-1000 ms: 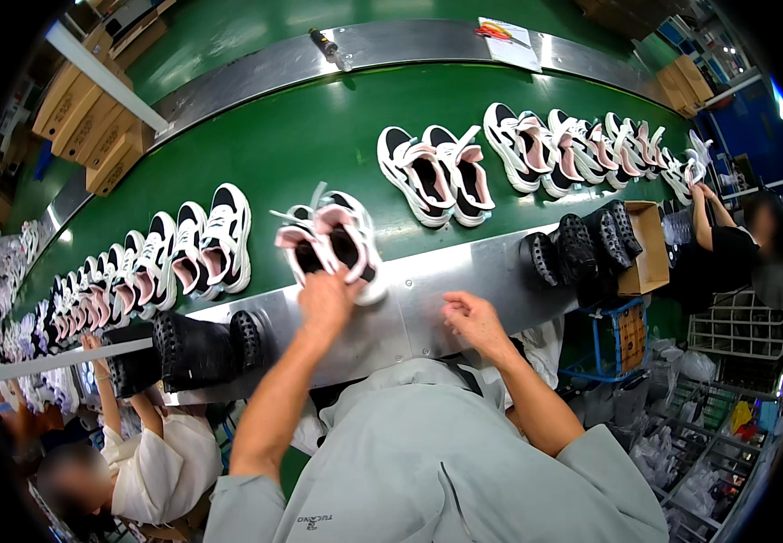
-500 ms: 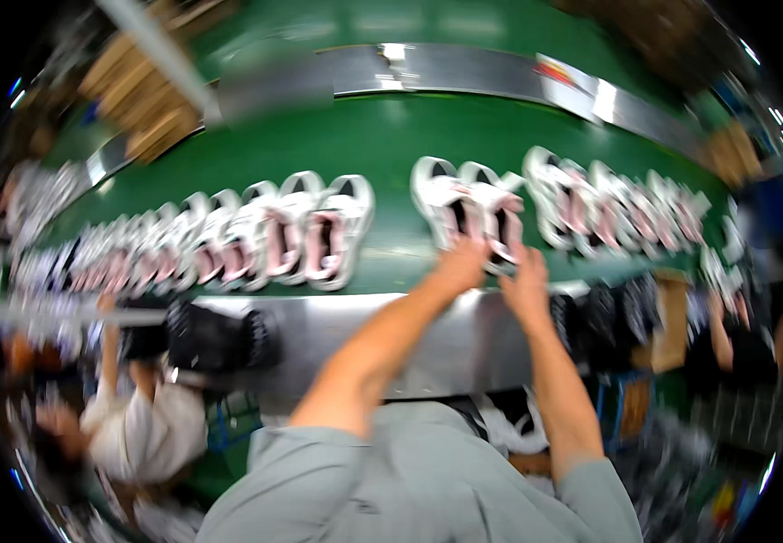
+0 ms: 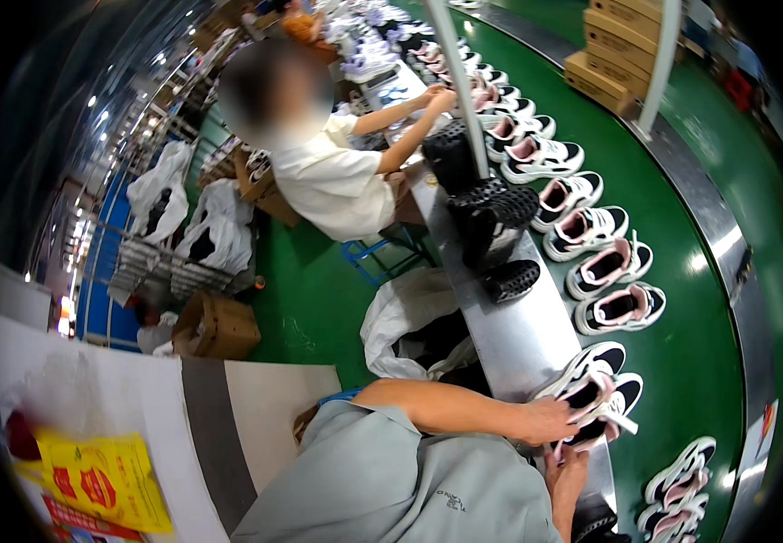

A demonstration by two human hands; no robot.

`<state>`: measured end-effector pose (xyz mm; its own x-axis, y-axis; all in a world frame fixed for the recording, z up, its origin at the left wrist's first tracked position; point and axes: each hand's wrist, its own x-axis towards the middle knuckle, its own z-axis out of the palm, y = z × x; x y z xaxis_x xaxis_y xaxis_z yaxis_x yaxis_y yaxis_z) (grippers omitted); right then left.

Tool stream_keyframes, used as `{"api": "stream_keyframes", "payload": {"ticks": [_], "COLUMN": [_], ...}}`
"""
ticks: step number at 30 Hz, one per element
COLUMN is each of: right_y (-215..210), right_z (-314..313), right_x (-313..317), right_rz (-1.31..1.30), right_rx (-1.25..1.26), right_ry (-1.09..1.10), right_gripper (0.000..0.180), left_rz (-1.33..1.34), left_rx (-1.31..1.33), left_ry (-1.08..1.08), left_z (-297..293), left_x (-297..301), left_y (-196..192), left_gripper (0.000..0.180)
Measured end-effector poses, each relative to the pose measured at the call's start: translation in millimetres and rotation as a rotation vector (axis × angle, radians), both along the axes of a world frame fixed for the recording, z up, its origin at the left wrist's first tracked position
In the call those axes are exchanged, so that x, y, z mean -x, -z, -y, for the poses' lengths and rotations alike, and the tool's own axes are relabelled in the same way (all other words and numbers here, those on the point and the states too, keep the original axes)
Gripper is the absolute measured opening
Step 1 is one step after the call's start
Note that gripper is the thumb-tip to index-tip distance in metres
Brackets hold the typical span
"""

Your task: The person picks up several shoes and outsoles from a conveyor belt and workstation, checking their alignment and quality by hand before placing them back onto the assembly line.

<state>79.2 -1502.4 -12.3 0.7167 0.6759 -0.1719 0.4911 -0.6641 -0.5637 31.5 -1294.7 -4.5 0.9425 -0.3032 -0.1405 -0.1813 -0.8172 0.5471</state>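
Head view swung left since earlier, hands (image 3: pixel 562 434) still on sneakers (image 3: pixel 595 394).

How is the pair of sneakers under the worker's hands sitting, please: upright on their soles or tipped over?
Upright. The pair of sneakers stands soles down at the green conveyor belt's edge, openings facing up, with the left hand gripping one.

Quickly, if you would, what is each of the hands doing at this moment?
Left hand: closed on the black-and-white sneaker at the conveyor's near edge.
Right hand: under the same pair of sneakers, touching them; its grip cannot be told.
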Motion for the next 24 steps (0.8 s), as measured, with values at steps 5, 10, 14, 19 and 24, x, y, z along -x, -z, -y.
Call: {"api": "stream_keyframes", "payload": {"ticks": [5, 10, 14, 19, 24], "right_y": [-15.4, -43.0, -50.4, -52.4, -40.9], "right_z": [-40.5, -63.5, -84.6, -86.2, -77.8], "right_x": [1.3, 24.5, 47.9, 62.6, 76.0], "right_rz": [-0.098, -0.063, 0.021, 0.093, 0.169], "right_rx": [0.08, 0.245, 0.117, 0.051, 0.004], "right_ry": [-0.072, 0.146, 0.304, 0.544, 0.697], "right_gripper": [0.034, 0.034, 0.031, 0.024, 0.021], "left_rz": [0.114, 0.346, 0.076, -0.486, -0.876], "left_rx": [-0.078, 0.301, -0.001, 0.393, 0.579], "left_ry": [-0.156, -0.231, -0.081, 0.036, 0.025], "left_z": [-21.7, -21.4, -32.4, -57.6, -52.4], "left_x": [36.3, -23.6, -82.7, -151.2, -169.5], "left_y": [-23.5, -31.3, -42.0, -43.1, -30.8], "left_gripper": [0.025, 0.037, 0.053, 0.021, 0.024]}}
